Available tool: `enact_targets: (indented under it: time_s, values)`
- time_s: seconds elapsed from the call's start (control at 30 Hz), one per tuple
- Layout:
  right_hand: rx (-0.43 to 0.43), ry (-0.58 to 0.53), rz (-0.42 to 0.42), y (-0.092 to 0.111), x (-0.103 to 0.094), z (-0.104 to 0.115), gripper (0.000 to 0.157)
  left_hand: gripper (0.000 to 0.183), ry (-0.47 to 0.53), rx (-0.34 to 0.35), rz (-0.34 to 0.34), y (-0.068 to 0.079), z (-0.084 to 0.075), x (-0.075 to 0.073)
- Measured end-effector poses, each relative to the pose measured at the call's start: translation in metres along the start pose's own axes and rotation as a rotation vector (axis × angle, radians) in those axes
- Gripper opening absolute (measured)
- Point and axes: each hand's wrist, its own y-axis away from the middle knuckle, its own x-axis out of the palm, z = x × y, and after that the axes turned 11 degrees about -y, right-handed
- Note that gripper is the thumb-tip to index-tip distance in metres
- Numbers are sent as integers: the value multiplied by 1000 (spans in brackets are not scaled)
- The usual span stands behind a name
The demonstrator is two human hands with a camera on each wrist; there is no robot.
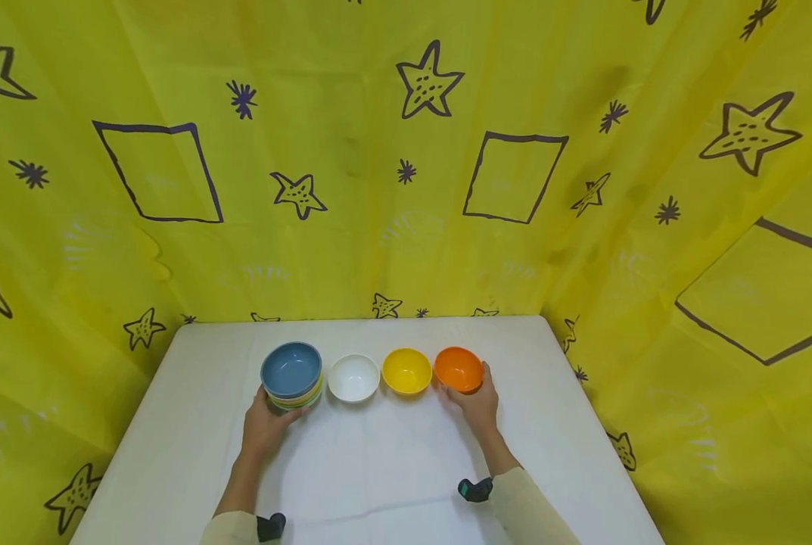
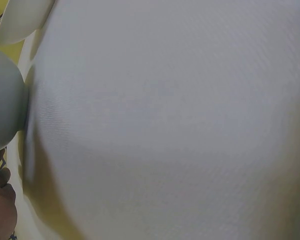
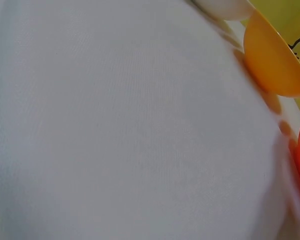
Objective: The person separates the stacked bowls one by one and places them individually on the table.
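Observation:
Four-bowl row, left to right across the table: a nested stack topped by a blue bowl (image 1: 291,369), then a white bowl (image 1: 354,378), a yellow bowl (image 1: 407,372) and an orange bowl (image 1: 458,369). My left hand (image 1: 266,425) grips the stack low on its near side, thumb to the right. Yellow and pale rims show beneath the blue one. The stack's pale lowest bowl (image 2: 7,102) appears at the left edge of the left wrist view. With thumb and fingers around its near side, my right hand (image 1: 475,401) holds the orange bowl, partly visible in the right wrist view.
A white cloth (image 1: 378,462) covers the table, with a crease near the front. Yellow curtains (image 1: 351,257) printed with stars hang behind the table and along both sides. Dark wrist devices (image 1: 475,490) show at both sleeves.

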Motion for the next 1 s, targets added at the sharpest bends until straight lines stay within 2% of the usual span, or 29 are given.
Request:
enact_targets:
  time_s: [0.33,0.57,0.77,1.0]
  values:
    - [13,1,-17,-1,-3,-2,108,108,3,-4,10,3,-1,2]
    - [-94,-58,-91,-6,2,23,99,107,17,9,-10,3,0,2]
    - [-181,-137,-79,-9,25,53,96,107,10,13,-6,2,1,1]
    - [-226,-120,43,-7,61,81,97,106,8,13,-6,1,1,1]
